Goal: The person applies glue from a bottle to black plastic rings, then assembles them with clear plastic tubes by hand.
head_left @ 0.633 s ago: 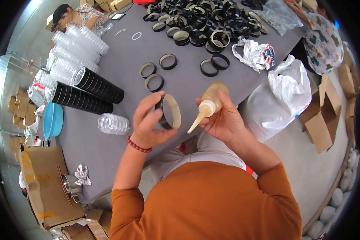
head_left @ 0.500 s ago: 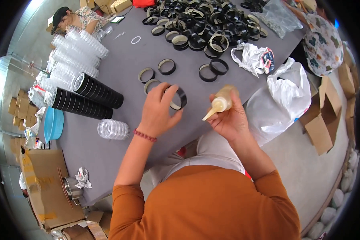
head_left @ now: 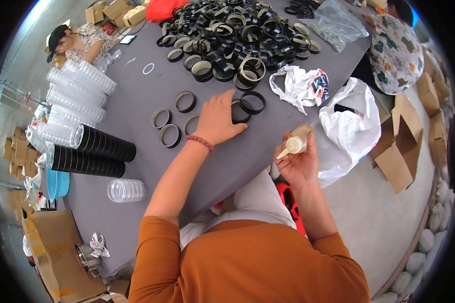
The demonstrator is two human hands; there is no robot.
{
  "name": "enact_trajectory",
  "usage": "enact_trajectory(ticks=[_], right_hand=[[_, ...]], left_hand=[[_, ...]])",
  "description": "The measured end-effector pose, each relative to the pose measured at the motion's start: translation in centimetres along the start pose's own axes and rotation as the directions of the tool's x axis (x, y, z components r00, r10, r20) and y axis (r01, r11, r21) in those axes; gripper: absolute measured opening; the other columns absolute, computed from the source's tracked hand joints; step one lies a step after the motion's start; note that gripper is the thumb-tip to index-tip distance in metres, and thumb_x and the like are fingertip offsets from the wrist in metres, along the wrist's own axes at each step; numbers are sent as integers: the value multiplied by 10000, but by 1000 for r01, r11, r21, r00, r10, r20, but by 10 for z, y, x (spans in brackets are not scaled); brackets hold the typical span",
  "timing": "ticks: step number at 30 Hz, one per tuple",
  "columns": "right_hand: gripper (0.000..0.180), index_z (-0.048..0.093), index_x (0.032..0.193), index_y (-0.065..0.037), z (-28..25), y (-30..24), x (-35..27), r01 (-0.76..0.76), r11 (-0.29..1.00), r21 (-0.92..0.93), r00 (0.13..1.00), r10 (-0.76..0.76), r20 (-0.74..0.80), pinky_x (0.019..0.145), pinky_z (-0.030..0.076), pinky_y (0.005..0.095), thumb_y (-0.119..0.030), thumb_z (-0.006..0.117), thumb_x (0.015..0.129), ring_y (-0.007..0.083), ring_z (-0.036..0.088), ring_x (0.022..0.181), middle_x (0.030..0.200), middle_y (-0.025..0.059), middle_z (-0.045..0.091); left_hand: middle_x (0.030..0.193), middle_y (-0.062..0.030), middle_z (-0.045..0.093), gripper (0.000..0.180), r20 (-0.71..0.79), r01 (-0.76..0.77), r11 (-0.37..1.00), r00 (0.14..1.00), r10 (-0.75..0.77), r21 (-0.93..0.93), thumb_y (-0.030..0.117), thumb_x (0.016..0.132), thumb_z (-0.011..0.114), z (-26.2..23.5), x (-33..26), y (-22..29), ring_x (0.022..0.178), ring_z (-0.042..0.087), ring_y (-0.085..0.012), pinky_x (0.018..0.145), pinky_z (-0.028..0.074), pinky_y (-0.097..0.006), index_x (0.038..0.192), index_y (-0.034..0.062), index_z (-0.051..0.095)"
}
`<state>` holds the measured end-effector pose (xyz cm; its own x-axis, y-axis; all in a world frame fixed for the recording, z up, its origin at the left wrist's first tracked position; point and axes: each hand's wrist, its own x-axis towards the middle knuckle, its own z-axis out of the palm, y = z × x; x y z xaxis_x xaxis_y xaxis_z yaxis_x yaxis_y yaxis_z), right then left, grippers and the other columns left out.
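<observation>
left hand (head_left: 218, 119) spread by black plastic-looking ring (head_left: 254, 111), likely light: pinch its sides; right hand (head_left: 300, 164) grips yellowish plastic bottle (head_left: 302, 132).

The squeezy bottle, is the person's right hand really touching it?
Touching. The head view shows it plainly: the right hand grips the squeezy bottle by its sides.

Yellowish squeeze bottle (head_left: 301, 134), tilted in the right hand (head_left: 300, 164), nozzle (head_left: 284, 153) down-left, two black rings (head_left: 254, 112), overlapping, by the left hand (head_left: 217, 120)
</observation>
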<state>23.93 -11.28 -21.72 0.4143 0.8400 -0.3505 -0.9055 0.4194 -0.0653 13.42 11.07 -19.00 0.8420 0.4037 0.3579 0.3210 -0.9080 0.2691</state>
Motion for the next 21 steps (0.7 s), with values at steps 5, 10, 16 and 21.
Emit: enact_trajectory(ticks=[5,10,16,21], right_hand=[[514,579,1089,-40,-2,-6,-7,-17,1000,-9,997,17,79,643,448,332,-472,685,831,225,570,771,962,97,653],[485,565,1119,-68,16,5,-12,91,996,-19,995,-90,48,639,452,320,-413,724,818,214,598,833,1016,110,653],[523,515,1182,-71,41,23,-21,396,905,-159,872,-316,373,772,516,372,-358,746,811,230,608,981,1167,147,589],[654,431,1228,-98,60,40,-43,913,203,-354,404,-337,850,778,480,380,-383,790,761,254,581,989,1195,157,580]], left_hand=[[1177,-179,574,717,234,103,990,965,-122,93,265,667,773,-4,13,16,1093,543,-340,932,444,-399,1270,25,468],[1140,-174,581,656,222,193,979,953,-204,70,197,705,730,-51,-21,34,1020,575,-318,889,476,-382,1283,14,478],[1156,-116,574,557,431,410,-228,901,-49,-883,82,796,642,-77,-76,35,1047,607,-260,921,506,-411,1305,-18,439],[1193,-196,558,568,373,329,-613,926,60,-718,239,830,615,-94,-116,40,1063,605,-341,985,477,-510,1279,-59,437]])
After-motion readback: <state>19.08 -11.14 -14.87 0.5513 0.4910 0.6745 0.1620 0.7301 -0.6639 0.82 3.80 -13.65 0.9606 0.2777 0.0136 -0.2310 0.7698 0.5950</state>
